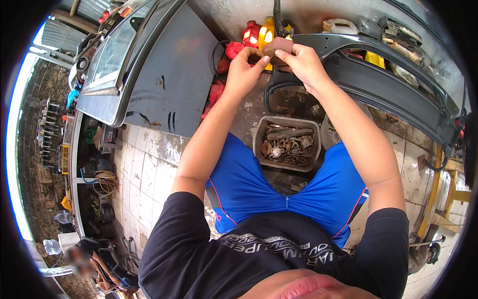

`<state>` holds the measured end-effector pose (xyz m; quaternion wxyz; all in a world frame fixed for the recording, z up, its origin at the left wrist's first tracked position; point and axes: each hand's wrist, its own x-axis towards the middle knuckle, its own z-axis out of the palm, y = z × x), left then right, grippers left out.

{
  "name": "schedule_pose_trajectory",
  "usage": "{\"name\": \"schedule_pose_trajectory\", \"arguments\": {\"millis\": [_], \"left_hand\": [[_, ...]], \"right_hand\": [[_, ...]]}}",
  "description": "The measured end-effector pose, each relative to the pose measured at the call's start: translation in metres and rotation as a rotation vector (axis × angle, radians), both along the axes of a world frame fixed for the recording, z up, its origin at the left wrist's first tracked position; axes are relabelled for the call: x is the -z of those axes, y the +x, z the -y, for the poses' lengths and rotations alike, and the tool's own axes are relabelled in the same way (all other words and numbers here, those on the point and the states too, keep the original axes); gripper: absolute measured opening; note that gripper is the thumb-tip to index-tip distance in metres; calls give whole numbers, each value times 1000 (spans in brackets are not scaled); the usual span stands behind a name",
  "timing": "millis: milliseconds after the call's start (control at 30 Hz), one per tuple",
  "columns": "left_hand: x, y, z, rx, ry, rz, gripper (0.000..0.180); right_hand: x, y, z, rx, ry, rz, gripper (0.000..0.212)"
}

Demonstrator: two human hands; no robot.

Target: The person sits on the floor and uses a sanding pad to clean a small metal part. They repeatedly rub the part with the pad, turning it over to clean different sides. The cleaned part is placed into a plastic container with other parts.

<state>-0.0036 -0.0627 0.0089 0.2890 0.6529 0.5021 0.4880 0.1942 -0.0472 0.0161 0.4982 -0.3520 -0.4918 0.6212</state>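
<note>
Both arms reach forward over the dirty floor. My left hand [245, 70] and my right hand [304, 64] are close together, each with fingers closed on a small reddish-brown sheet of sandpaper [280, 45]. The sheet looks bent or folded, and the fingers cover part of its edges. Just beyond my right hand is a black car body frame [343, 44] with a curved bar. Between my knees stands a grey plastic tub [257, 144] full of loose bolts and metal parts.
A grey car door [164, 74] leans at the left. Red bottles [251, 34] and a yellow bottle [266, 34] stand beyond my hands. A coiled hose [105, 183] lies at the left, and another person [97, 266] is at the lower left. Yellow wooden framing [431, 194] is at the right.
</note>
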Motion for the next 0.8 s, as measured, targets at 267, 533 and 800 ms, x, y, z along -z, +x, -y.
{"name": "schedule_pose_trajectory", "arguments": {"millis": [267, 533, 800], "left_hand": [[3, -3, -3, 4, 11, 76, 24], [-5, -2, 1, -8, -13, 119, 19], [-3, -6, 2, -35, -39, 95, 17]], "right_hand": [[4, 8, -12, -92, 98, 330, 33], [10, 6, -6, -142, 269, 494, 20], [-10, 7, 3, -95, 348, 566, 14]]}}
